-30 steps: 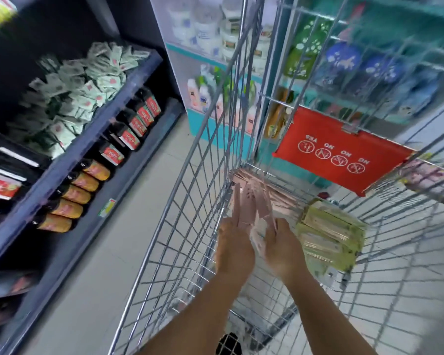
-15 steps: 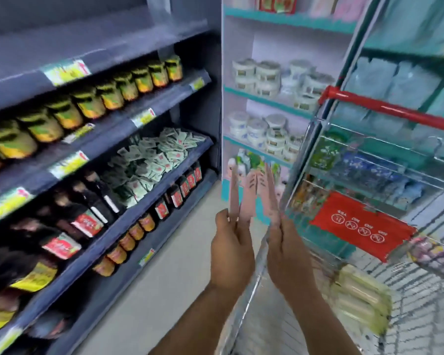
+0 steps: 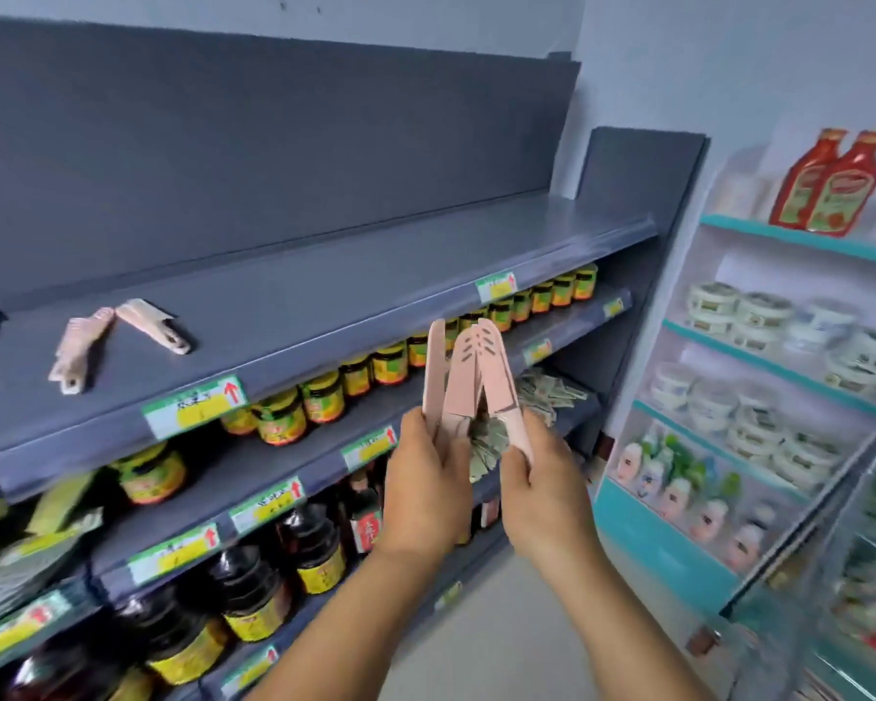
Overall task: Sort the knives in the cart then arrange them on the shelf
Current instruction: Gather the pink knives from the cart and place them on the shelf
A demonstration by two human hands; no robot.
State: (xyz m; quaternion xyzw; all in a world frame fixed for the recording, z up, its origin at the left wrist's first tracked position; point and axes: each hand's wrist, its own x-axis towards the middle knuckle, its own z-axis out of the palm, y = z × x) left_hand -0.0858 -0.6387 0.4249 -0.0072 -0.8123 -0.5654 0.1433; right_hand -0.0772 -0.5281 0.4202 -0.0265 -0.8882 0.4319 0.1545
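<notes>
The knives (image 3: 469, 369) held up are pale pink, one blade marked with dark slots in a herringbone row; two more knives (image 3: 115, 336) of the same pink lie on the dark grey shelf (image 3: 324, 296). Its price tags (image 3: 196, 404) are green and yellow with red arrows. Jars (image 3: 324, 402) beneath carry yellow-orange labels with green, and the side rack (image 3: 800, 240) has teal edges.

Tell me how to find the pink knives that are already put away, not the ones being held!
Look at the big dark grey shelf unit on the left and find its top board, above the row of yellow-labelled jars. Near its left end lie two pale pink knives, their tips meeting in an upside-down V. Unlike the pink knives fanned upright in the hands, these lie flat and untouched.
</notes>
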